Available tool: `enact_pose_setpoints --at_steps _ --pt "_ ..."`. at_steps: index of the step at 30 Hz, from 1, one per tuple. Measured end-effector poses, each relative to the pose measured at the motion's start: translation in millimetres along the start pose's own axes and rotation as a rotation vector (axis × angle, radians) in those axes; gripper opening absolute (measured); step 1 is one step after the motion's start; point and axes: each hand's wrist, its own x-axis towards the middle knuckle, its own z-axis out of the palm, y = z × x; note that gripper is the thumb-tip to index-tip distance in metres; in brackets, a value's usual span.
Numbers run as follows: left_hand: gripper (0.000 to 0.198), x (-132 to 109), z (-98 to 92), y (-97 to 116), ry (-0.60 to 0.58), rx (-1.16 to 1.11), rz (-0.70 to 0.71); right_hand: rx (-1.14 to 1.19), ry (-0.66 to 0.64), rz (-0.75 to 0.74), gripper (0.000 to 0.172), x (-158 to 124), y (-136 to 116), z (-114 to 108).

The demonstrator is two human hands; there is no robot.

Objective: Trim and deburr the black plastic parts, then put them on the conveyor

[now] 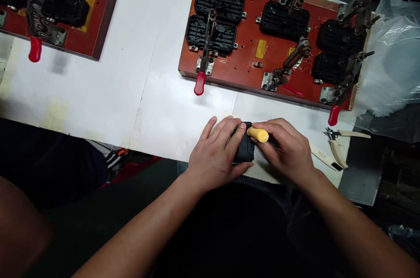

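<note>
A black plastic housing part (245,149) lies near the front edge of the white-covered table. Across its left side rests my left hand (218,151), thumb along the near edge and fingers over the top, holding it down. Between the thumb and fingers of my right hand (287,149) is a short yellow stick-like handle (259,134), its rounded end tilted towards me. The stick's far end meets the black part at its upper right; what tip it has is hidden.
Ahead stands a red-brown fixture board (243,68) with several toggle clamps over black plastic parts. A second board (95,37) is at the far left. Right of my hand lie side cutters (336,147) and a cream-handled tool (323,155). A clear plastic bag (393,64) sits at the right.
</note>
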Motion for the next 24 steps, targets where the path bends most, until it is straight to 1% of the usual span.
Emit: enact_pose_setpoints --at_steps 3,7,9,12,14,16,18,19,24 --pt "0.083 0.2 1.1 -0.1 0.003 0.002 0.008 0.003 -0.014 0.022 0.03 -9.6 -3.8 -3.1" --pt "0.08 0.0 1.9 -0.1 0.009 0.011 -0.006 0.102 -0.151 0.028 0.034 -39.6 -18.5 -14.5" --pt "0.079 -0.3 2.0 -0.1 0.014 0.016 0.003 0.125 -0.182 0.05 0.034 -48.9 -24.1 -17.9" --pt "0.078 -0.4 2.2 -0.4 0.018 0.019 0.011 0.12 -0.174 0.068 0.033 -43.0 -22.3 -15.1" --pt "0.079 -0.1 2.4 -0.6 0.015 0.019 0.013 0.092 -0.113 0.08 0.03 -29.1 -14.6 -9.3" --pt "0.08 0.3 2.4 -0.4 0.017 0.022 0.017 0.048 -0.021 0.095 0.028 -16.3 -6.5 -4.0" --pt "0.082 0.4 2.1 0.0 0.02 0.027 0.015 0.025 0.031 0.111 0.027 -13.2 -3.3 -2.1" --pt "0.082 0.3 1.8 0.3 0.018 0.027 0.009 0.032 0.021 0.118 0.028 -16.5 -4.3 -2.8" --pt "0.078 -0.5 0.8 0.8 0.003 0.024 0.009 0.12 -0.141 0.132 0.034 -49.3 -21.1 -14.2"
